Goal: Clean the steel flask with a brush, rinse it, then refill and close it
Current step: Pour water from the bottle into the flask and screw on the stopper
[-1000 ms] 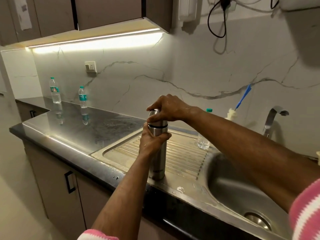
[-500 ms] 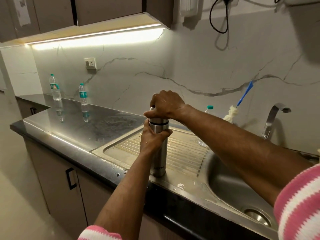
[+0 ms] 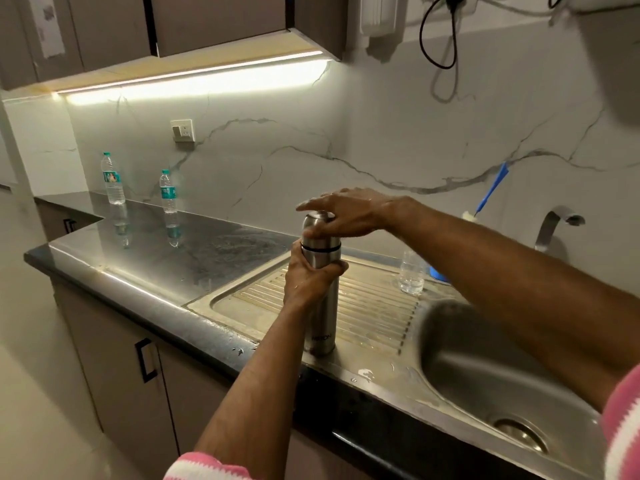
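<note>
Standing upright on the ribbed draining board (image 3: 374,306) beside the sink (image 3: 485,382), the steel flask (image 3: 323,306) has its cap (image 3: 317,232) on, a dark ring marking the joint between cap and body. The left hand (image 3: 308,275) has its grip closed round the upper body of the flask just under that ring, fingers wrapped round the far side and thumb toward the camera. The right hand (image 3: 346,213) lies over the top of the cap with its fingers stretched out flat toward the left and the thumb touching the cap's side; its grip is wide, resting on the cap and not curled about it. Both forearms are bare, with pink and white striped sleeves at the bottom and right edges of the view.

A small clear plastic bottle (image 3: 411,273) stands on the far part of the draining board, behind the right forearm, with something blue just beside it that is mostly hidden. A brush with a blue handle (image 3: 490,192) leans against the marble wall near the curved tap (image 3: 554,226). Further left, on the dark desk (image 3: 180,251), two water bottles (image 3: 112,180) with green caps stand well apart from the flask, near the wall under a lit strip lamp
</note>
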